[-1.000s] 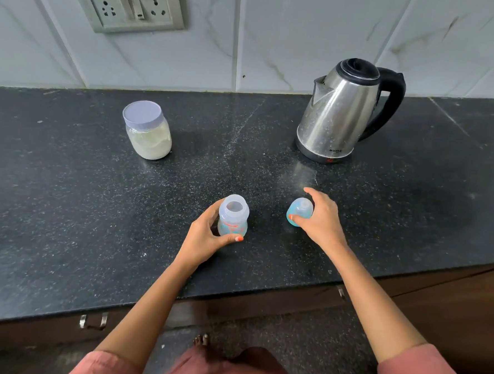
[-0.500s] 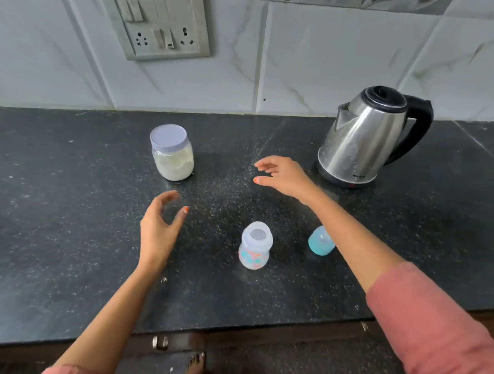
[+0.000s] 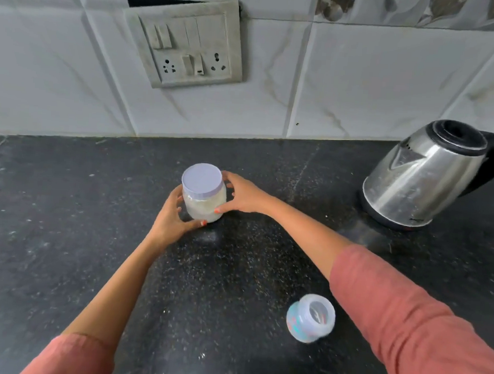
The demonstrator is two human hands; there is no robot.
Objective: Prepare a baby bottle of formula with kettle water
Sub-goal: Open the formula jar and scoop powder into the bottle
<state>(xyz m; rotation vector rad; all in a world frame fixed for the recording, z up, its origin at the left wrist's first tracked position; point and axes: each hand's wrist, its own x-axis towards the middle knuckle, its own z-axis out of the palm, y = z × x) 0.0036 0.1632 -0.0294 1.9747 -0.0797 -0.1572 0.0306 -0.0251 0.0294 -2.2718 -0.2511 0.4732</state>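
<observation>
A clear jar of white formula powder [image 3: 204, 204] with a pale lilac lid stands on the black counter [image 3: 63, 233]. My left hand [image 3: 172, 218] grips its lower left side, and my right hand [image 3: 243, 196] holds its right side, thumb low on the glass. The open baby bottle [image 3: 310, 318], clear with blue and red print, stands near me at the lower right, partly beside my right sleeve. The steel kettle [image 3: 423, 174] with a black lid and handle stands at the far right. The blue bottle cap is hidden behind my right arm.
A grey switch and socket plate [image 3: 188, 44] is set in the white tiled wall behind the counter. White specks of powder dot the counter between the jar and the bottle.
Both hands have left the bottle and its blue cap, reached forward and taken hold of the powder jar. My view has moved closer and to the left.
</observation>
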